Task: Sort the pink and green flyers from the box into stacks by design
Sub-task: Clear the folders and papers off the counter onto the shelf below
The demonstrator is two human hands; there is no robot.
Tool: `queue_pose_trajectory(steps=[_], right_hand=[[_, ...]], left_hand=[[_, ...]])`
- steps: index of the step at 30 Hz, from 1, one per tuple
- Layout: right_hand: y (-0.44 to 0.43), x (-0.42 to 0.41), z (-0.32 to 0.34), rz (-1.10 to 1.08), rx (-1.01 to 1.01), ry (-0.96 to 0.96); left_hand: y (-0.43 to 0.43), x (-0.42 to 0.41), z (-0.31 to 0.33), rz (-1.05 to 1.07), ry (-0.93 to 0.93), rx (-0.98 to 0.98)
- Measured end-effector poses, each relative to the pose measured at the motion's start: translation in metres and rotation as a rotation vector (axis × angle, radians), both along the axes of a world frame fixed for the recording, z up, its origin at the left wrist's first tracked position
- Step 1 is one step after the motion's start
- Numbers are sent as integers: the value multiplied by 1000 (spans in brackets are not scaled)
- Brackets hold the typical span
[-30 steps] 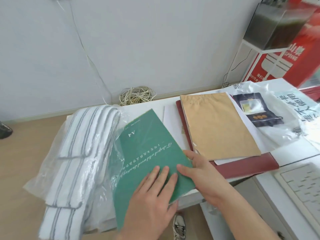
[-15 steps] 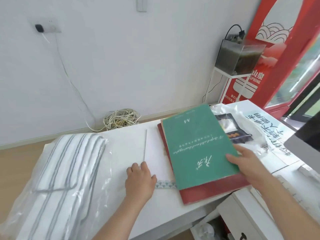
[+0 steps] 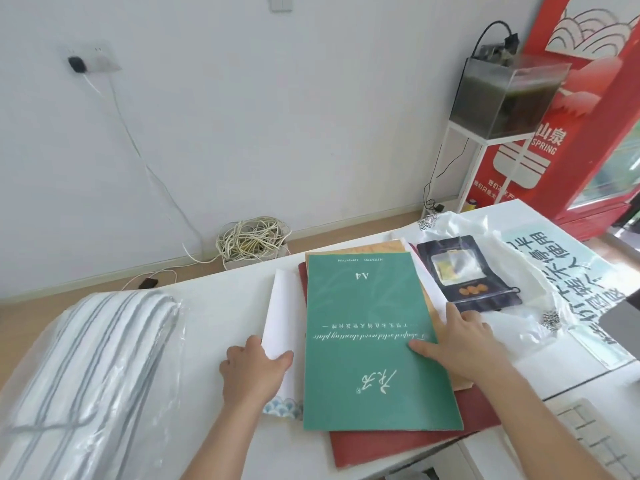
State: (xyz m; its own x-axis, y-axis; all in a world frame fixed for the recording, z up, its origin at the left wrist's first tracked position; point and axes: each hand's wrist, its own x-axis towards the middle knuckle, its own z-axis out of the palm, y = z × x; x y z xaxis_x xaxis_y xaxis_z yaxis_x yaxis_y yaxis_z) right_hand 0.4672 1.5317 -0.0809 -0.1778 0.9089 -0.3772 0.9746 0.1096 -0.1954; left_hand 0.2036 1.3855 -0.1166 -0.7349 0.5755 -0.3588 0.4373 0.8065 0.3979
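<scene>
Left grip [image 3: 254, 368] sits at the near middle of the desk [image 3: 214, 306], knuckles up. Its fingers curl at the left edge of a white sheet [image 3: 284, 306] and the thumb lies over the sheet's top face, pinching it. Right grip [image 3: 467, 344] lies flat with fingers straight and spread, holding nothing. Its thumb presses on the right edge of the green flyer [image 3: 374, 341] and its fingers on the tan sheet [image 3: 437, 306] showing beside it. The green flyer lies flat and face up near the centre of the desk, topmost of a pile, with the tan sheet beneath and a dark red folder [image 3: 398, 448] at the bottom. Its white print reads upside down to the wearer: "A4" at the far end, a script line across the middle, two brush characters nearer. The white sheet's right side is hidden under the pile, and a blue wave pattern marks its near corner. To the left lies a striped cloth in clear plastic [image 3: 86, 368]. At far right, a plastic bag [image 3: 519, 271] holds a dark packet.
</scene>
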Motion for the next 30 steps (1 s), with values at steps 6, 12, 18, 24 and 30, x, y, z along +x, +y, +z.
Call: queue_pose_trajectory(steps=[6, 12, 18, 24, 30], right_hand=[[6, 4, 0, 10, 23, -42], [6, 3, 2, 8, 12, -24], [2, -4, 0, 0, 41, -34], [3, -9, 4, -1, 23, -36], [16, 9, -3, -140, 40, 282]], left_hand=[[9, -13, 7, 118, -172, 195], [14, -17, 24, 12, -314, 223], [4, -14, 145, -297, 696, 99], [2, -29, 187, -42, 3, 764], [23, 17, 41, -177, -135, 212]])
